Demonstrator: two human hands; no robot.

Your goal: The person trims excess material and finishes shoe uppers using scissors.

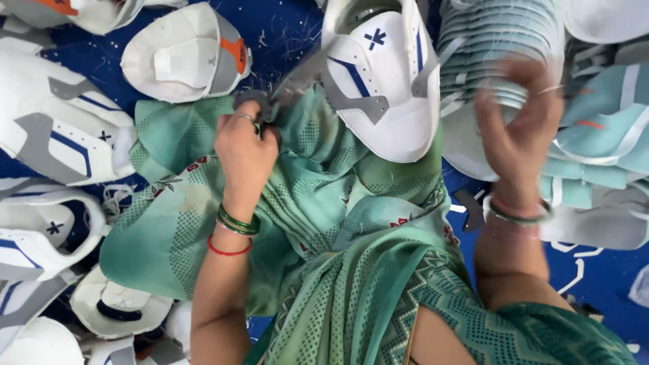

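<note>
Hands at work over a lap of green patterned cloth (324, 223): the left hand (245, 150) is closed around the handles of a pair of scissors (284, 91), blades pointing up and to the right toward a white shoe upper (382, 81) w/ blue and grey trim, which lies on the cloth just beyond the blade tips; whether the blades touch it can't be told. The right hand (520, 128), motion-blurred, is raised w/ fingers (517, 71) partly curled, in front of a stack of pale teal shoe uppers (500, 40); the blur hides whether it grips anything. Green and red bangles (235, 226) circle the left wrist, a pale bangle (517, 215) the right. To the left of the left hand, more white uppers w/ grey and blue panels (57, 125) lie on a blue floor covering (280, 30), incl. one w/ an orange tab (186, 54) just above that hand. Right of the right hand, further teal and white pieces (602, 135) are piled close together. Loose thread ends (291, 40) are scattered on the blue surface between the scissors and the orange-tabbed upper. A small grey offcut (472, 208) sits beside the right wrist, near the cloth's edge.
</note>
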